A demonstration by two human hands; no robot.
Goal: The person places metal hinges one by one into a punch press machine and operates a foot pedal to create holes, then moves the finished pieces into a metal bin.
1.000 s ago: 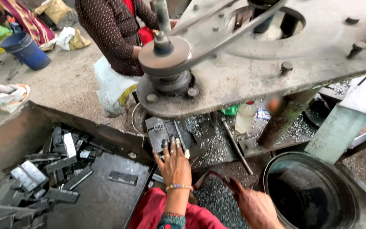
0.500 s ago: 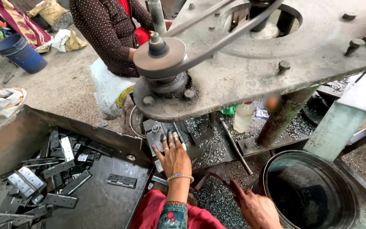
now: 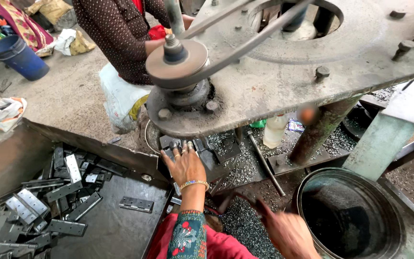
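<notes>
Left hand (image 3: 186,165) is laid flat, fingers spread, on the dark metal block (image 3: 195,153); right hand (image 3: 288,232) is blurred, its grip cannot be told.
A white plastic bottle (image 3: 273,131) is seen behind, and grey hinge plates (image 3: 49,196) in the tray (image 3: 120,230).

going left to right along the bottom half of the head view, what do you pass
tray of metal hinge plates → single hinge plate lying apart on the tray floor → left hand resting on the metal part under the press → right hand, blurred → round dark metal drum

Metal workshop — belt-driven press (image 3: 283,72), hinges (image 3: 49,201)
</notes>
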